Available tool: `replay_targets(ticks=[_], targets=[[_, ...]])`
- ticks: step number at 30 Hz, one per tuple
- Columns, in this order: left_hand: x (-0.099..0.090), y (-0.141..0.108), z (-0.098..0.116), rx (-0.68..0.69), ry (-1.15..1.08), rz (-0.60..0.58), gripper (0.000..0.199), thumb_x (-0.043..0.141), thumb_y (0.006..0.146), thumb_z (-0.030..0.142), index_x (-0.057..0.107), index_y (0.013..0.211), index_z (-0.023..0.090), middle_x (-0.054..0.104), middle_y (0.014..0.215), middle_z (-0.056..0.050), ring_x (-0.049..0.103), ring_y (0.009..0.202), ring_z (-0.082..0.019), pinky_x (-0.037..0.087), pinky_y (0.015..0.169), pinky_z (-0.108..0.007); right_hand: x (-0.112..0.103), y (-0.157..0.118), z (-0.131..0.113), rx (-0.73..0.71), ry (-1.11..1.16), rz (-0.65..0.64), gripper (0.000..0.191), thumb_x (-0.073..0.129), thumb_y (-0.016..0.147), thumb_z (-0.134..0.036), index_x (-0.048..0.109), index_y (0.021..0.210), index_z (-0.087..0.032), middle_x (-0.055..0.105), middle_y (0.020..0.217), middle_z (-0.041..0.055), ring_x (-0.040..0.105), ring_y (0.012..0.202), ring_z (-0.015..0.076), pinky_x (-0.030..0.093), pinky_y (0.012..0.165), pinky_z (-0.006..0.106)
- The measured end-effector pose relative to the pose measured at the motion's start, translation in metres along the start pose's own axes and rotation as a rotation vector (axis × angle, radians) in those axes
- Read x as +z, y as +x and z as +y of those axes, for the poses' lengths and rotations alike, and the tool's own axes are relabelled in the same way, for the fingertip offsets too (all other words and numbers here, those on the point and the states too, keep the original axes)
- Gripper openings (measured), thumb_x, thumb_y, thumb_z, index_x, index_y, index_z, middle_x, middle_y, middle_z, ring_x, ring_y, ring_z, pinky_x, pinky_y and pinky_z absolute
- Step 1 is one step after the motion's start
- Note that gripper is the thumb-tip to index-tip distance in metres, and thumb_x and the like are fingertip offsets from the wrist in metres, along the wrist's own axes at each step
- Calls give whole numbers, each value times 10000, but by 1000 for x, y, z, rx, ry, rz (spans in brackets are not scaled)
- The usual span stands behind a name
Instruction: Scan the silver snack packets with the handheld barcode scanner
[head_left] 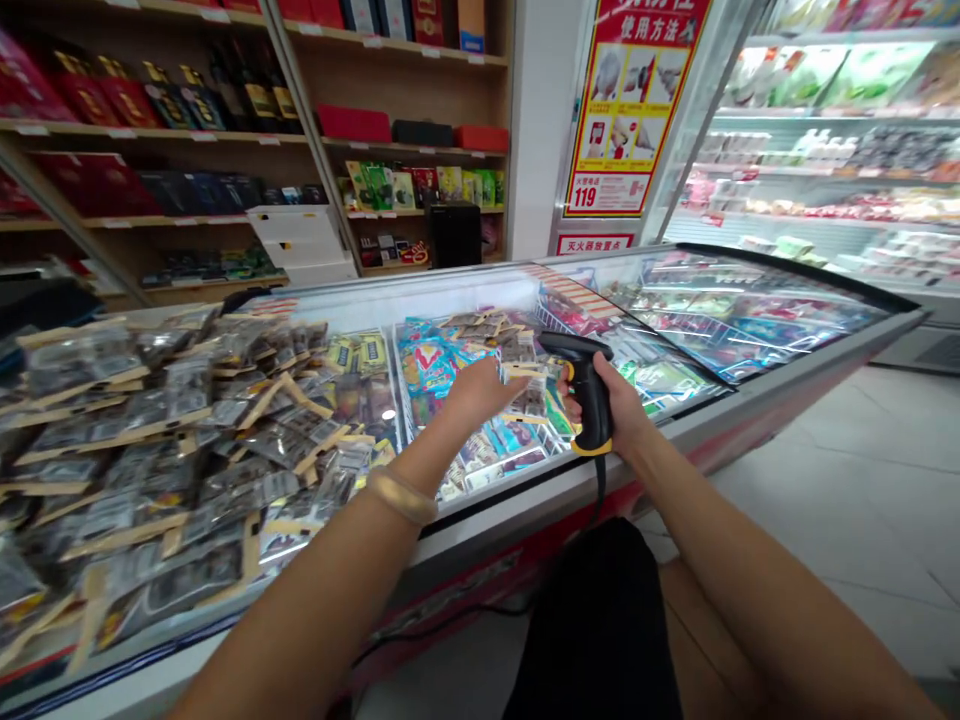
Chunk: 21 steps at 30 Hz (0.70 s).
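Note:
My right hand (624, 405) is wrapped round the grip of a black and yellow barcode scanner (592, 400), its cord hanging below. The scanner's head points left, toward my left hand (476, 392). A small clear packet with a tan paper edge (531, 392) is pinched in my left hand, just left of the scanner; its fingers are partly hidden. Both hands are over the glass top of a chest freezer (517, 490). A large heap of similar packets (217, 470) covers the glass to the left. Beyond my left hand lies a smaller group of packets (487, 325).
Under the glass are colourful frozen goods (435, 355) in wire baskets. Shelves with boxes and bottles (405, 130) stand behind. A red and yellow poster (634, 110) hangs on the wall. A lit display fridge (832, 150) is at the right, above a tiled floor (847, 480).

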<state>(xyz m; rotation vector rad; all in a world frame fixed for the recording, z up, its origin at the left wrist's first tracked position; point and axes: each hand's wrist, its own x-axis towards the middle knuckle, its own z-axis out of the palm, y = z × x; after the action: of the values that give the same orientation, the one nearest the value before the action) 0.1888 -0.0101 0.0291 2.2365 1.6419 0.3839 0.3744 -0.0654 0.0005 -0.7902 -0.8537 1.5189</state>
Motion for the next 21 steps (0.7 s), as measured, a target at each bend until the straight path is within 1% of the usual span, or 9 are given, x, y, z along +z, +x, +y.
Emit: replay_targets(ticks=[4,7,9,11,12,13,16,18,21], targets=[[21,-3,2,33,37,49,775,735,722,559,512,1324,125,646,1270,-195,578,1212,-358,473,924,-388,0,0,8,-29,-7,46,501,734,692,-641,598,785,-167,589,672,0,495,446,81,433,406,211],[24,-4,-3,23,-56,-8,811,784,694,480,460,1358,146,677,1214,-169,640,1108,-329,499,849,-371,2,0,11,-43,-41,6,497,716,714,-639,603,790,-161,607,691,18,498,443,86,429,401,221],[22,-3,-9,52,-127,-44,629,779,706,422,549,1233,168,700,1135,-133,666,1021,-301,508,817,-363,2,-1,12,-51,-58,-17,497,701,727,-642,605,790,-158,613,701,26,501,440,87,427,400,224],[19,0,-15,89,-265,-38,289,697,787,361,609,1000,187,700,969,-72,672,895,-249,521,780,-352,1,-3,12,-63,-55,-20,505,709,712,-648,606,785,-159,611,703,22,502,438,87,423,398,224],[18,2,-17,81,-383,-12,158,628,838,334,594,903,194,667,863,-37,659,799,-214,533,741,-345,1,-4,12,-71,-49,-18,507,716,701,-649,605,782,-161,610,704,20,498,437,85,420,397,223],[18,3,-20,57,-528,28,119,559,878,312,562,837,200,606,766,-3,625,696,-177,543,692,-335,1,-6,12,-76,-44,-15,505,720,696,-648,603,781,-164,611,707,19,489,436,82,416,396,222],[18,6,-25,-30,-950,188,167,463,916,263,485,760,208,383,630,61,456,502,-98,560,571,-301,0,-9,11,-81,-43,-16,491,711,707,-645,599,787,-174,618,717,22,470,441,79,404,394,219],[19,8,-27,-35,-1075,282,151,503,897,257,493,755,205,335,618,68,416,487,-83,571,553,-286,-1,-9,10,-69,-51,-30,490,706,713,-650,595,786,-178,619,717,22,470,442,79,404,396,217],[22,11,-32,-27,-1087,398,127,576,863,284,529,782,198,373,619,60,437,478,-83,582,528,-284,-2,-10,9,-32,-52,-59,488,700,721,-649,595,789,-178,613,710,21,472,447,80,409,399,214]])
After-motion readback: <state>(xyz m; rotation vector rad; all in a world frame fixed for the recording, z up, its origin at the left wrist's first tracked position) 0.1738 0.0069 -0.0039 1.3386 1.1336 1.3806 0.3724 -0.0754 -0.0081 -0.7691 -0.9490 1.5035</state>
